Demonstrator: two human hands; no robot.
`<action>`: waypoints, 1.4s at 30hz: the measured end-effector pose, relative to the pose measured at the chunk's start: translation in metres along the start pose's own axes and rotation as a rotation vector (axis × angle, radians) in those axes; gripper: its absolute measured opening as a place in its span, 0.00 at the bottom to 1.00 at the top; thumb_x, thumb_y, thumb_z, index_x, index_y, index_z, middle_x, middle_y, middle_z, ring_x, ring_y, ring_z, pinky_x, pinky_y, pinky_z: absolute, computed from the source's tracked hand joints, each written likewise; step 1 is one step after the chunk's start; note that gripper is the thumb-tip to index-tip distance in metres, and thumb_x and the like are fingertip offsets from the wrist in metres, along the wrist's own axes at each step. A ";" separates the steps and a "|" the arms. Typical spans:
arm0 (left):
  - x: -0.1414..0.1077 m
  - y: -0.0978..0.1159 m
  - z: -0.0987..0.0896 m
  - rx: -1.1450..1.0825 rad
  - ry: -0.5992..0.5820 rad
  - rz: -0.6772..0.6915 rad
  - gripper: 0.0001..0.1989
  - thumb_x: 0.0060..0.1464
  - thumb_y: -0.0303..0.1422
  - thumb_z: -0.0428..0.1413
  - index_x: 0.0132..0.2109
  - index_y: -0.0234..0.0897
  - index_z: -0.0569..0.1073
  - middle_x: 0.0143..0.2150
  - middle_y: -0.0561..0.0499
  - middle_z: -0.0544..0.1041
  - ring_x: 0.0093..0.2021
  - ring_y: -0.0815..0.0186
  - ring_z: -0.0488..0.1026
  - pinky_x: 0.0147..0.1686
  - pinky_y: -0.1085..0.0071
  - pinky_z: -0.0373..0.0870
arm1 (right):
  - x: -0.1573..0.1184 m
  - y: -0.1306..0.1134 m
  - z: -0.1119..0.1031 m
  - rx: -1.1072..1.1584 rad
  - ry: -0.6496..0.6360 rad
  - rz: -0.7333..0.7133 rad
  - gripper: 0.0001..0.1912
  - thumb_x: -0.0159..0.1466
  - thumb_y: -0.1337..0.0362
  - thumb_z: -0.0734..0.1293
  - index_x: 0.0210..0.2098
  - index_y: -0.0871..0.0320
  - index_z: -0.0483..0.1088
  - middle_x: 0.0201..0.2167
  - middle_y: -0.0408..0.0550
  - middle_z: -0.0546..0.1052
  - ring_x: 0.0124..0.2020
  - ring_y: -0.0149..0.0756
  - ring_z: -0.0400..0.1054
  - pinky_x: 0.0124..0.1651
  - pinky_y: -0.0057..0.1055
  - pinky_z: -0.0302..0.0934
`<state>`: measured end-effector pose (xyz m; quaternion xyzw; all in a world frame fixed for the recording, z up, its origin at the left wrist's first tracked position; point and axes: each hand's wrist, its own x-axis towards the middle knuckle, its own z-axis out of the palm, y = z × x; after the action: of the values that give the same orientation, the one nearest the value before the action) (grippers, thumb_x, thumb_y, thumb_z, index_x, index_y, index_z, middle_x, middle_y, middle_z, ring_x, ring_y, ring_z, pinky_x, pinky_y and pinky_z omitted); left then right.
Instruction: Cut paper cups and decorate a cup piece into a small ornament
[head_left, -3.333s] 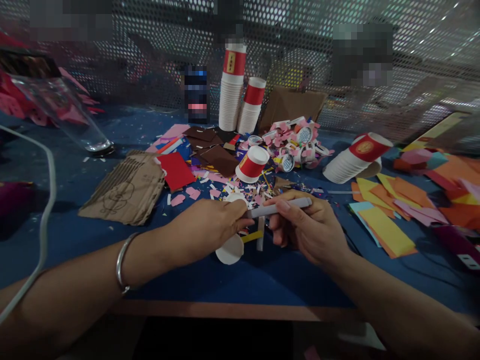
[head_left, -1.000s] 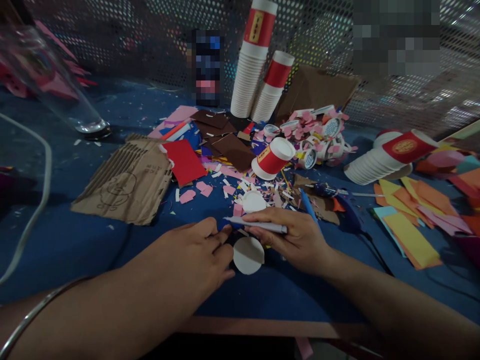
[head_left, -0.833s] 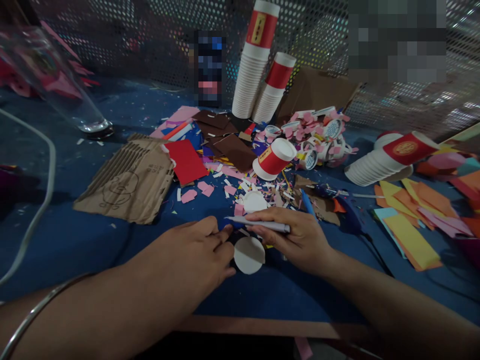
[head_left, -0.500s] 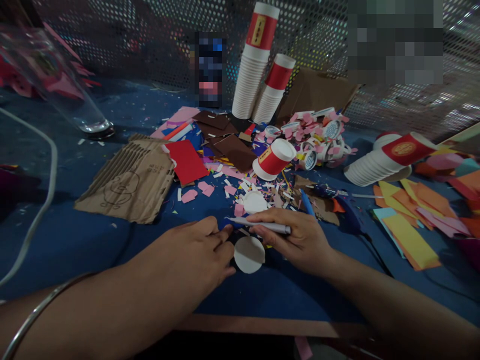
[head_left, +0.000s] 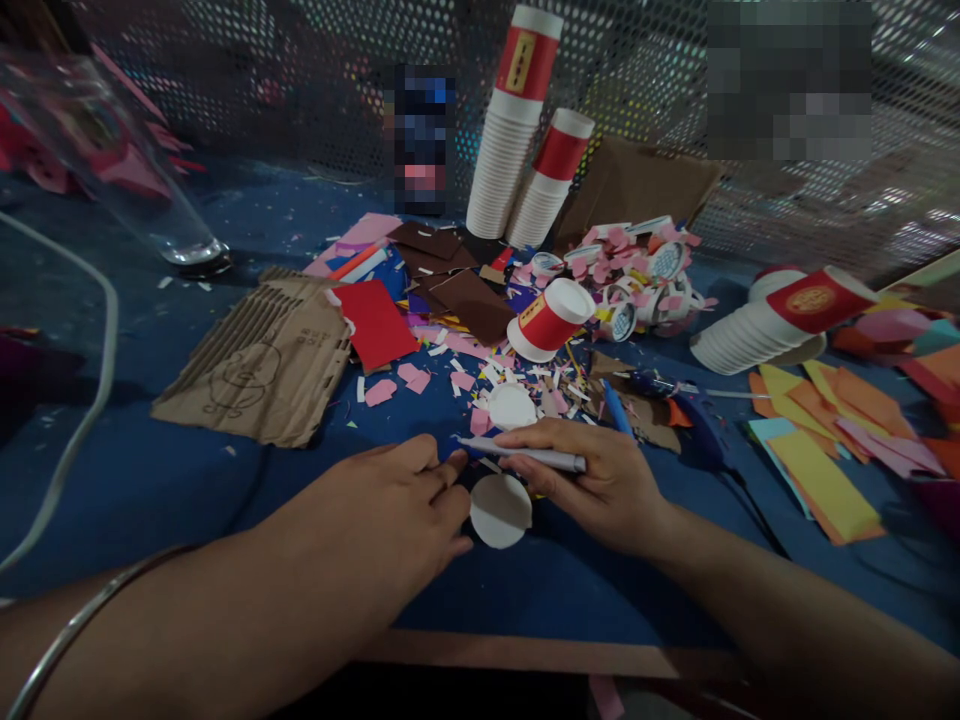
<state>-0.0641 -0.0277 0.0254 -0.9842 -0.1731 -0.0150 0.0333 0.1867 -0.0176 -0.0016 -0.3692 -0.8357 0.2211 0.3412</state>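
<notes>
The right hand has its fingers closed round a grey pen, which slants low toward the left fingers, its tip at a small blue piece. The left hand is bent down over the bench, its fingertips close together at the near left side of the blue piece; whether they pinch it or only press on it cannot be told, as the hand hides much of it. The step in hand looks like marking the blue piece with the pen, though no line can be made out. The next move, by this reading, calls for the left fingers to keep the piece from sliding while the right ones guide the tip lightly, clear of the left fingertips. A white disc lies just beside the left fingertips, on the side toward the right hand. Another disc lies just beyond the right fingertips, among paper scraps, with a red and white cup farther past them. A blue glue gun lies beyond the right hand, to its right.
</notes>
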 end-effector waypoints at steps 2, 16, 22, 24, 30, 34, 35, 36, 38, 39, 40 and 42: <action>0.000 0.000 0.001 0.000 -0.016 0.006 0.12 0.48 0.31 0.73 0.41 0.40 0.83 0.41 0.51 0.87 0.39 0.58 0.80 0.44 0.59 0.68 | 0.000 0.000 0.000 0.003 -0.012 -0.001 0.09 0.72 0.65 0.69 0.49 0.59 0.81 0.41 0.49 0.88 0.32 0.30 0.82 0.38 0.25 0.76; 0.002 0.000 -0.003 -0.018 -0.005 -0.010 0.05 0.57 0.27 0.68 0.41 0.39 0.83 0.43 0.50 0.87 0.41 0.57 0.80 0.45 0.60 0.68 | 0.000 0.001 0.001 0.038 -0.012 0.035 0.11 0.71 0.64 0.70 0.50 0.55 0.82 0.42 0.48 0.88 0.34 0.32 0.83 0.40 0.28 0.77; -0.002 0.000 -0.002 -0.025 0.042 -0.021 0.06 0.57 0.25 0.67 0.42 0.38 0.82 0.44 0.48 0.87 0.44 0.57 0.79 0.49 0.59 0.68 | 0.001 0.002 0.001 0.025 -0.053 0.045 0.12 0.72 0.64 0.69 0.52 0.53 0.82 0.44 0.48 0.88 0.40 0.36 0.84 0.46 0.33 0.79; -0.002 0.000 -0.002 -0.025 0.017 -0.019 0.06 0.57 0.26 0.67 0.41 0.39 0.82 0.42 0.50 0.87 0.42 0.58 0.79 0.47 0.60 0.68 | 0.001 0.003 0.001 0.022 -0.067 0.032 0.12 0.72 0.64 0.69 0.52 0.53 0.82 0.45 0.48 0.88 0.43 0.37 0.84 0.47 0.32 0.79; 0.000 0.001 -0.001 -0.043 -0.027 -0.017 0.08 0.54 0.30 0.71 0.41 0.40 0.83 0.41 0.51 0.86 0.39 0.58 0.79 0.44 0.60 0.68 | 0.001 0.002 0.001 0.033 -0.062 -0.003 0.11 0.72 0.66 0.70 0.52 0.56 0.82 0.44 0.50 0.88 0.43 0.35 0.84 0.48 0.29 0.78; 0.001 0.000 -0.002 -0.064 0.014 -0.034 0.01 0.61 0.29 0.66 0.39 0.39 0.82 0.40 0.50 0.86 0.40 0.59 0.79 0.45 0.60 0.68 | 0.002 0.000 -0.001 0.044 -0.006 0.020 0.11 0.71 0.66 0.70 0.51 0.56 0.82 0.43 0.49 0.88 0.40 0.35 0.84 0.44 0.28 0.78; 0.001 -0.001 -0.002 -0.084 0.024 -0.054 0.03 0.64 0.30 0.64 0.39 0.38 0.82 0.40 0.49 0.86 0.40 0.58 0.79 0.45 0.60 0.68 | 0.002 0.000 -0.002 0.041 0.022 0.029 0.11 0.71 0.66 0.70 0.50 0.55 0.83 0.43 0.49 0.88 0.39 0.35 0.84 0.43 0.29 0.78; 0.002 -0.002 -0.003 -0.109 0.025 -0.079 0.05 0.66 0.31 0.62 0.40 0.37 0.81 0.41 0.48 0.86 0.40 0.58 0.79 0.44 0.60 0.68 | 0.001 -0.001 -0.003 0.034 0.057 0.034 0.11 0.71 0.66 0.70 0.50 0.55 0.83 0.44 0.49 0.88 0.39 0.35 0.84 0.43 0.29 0.78; 0.001 -0.006 -0.005 -0.167 0.013 -0.147 0.08 0.69 0.34 0.60 0.42 0.35 0.81 0.40 0.47 0.85 0.41 0.57 0.79 0.43 0.60 0.70 | 0.000 -0.002 -0.005 0.014 0.125 0.039 0.10 0.70 0.66 0.70 0.49 0.54 0.83 0.43 0.49 0.88 0.38 0.36 0.84 0.44 0.31 0.79; 0.001 -0.008 -0.006 -0.197 0.008 -0.181 0.09 0.70 0.35 0.59 0.44 0.35 0.81 0.40 0.47 0.85 0.41 0.56 0.79 0.43 0.60 0.70 | -0.001 -0.003 -0.007 0.004 0.155 0.041 0.10 0.70 0.67 0.71 0.49 0.54 0.83 0.43 0.48 0.88 0.38 0.36 0.84 0.44 0.32 0.79; 0.000 -0.011 -0.008 -0.228 0.010 -0.215 0.10 0.70 0.36 0.58 0.44 0.35 0.81 0.39 0.47 0.84 0.42 0.56 0.78 0.42 0.61 0.70 | -0.003 -0.004 -0.008 -0.004 0.181 0.045 0.11 0.69 0.67 0.71 0.49 0.53 0.83 0.43 0.48 0.88 0.38 0.37 0.84 0.43 0.33 0.79; -0.002 -0.016 -0.011 -0.285 0.019 -0.297 0.10 0.71 0.36 0.56 0.44 0.36 0.80 0.38 0.48 0.84 0.41 0.57 0.78 0.41 0.64 0.70 | -0.007 -0.007 -0.011 -0.010 0.219 0.052 0.12 0.69 0.67 0.71 0.50 0.51 0.83 0.42 0.47 0.88 0.37 0.38 0.84 0.43 0.34 0.79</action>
<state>-0.0715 -0.0138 0.0372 -0.9425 -0.3120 -0.0531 -0.1071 0.1950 -0.0260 0.0078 -0.4147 -0.7845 0.1838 0.4228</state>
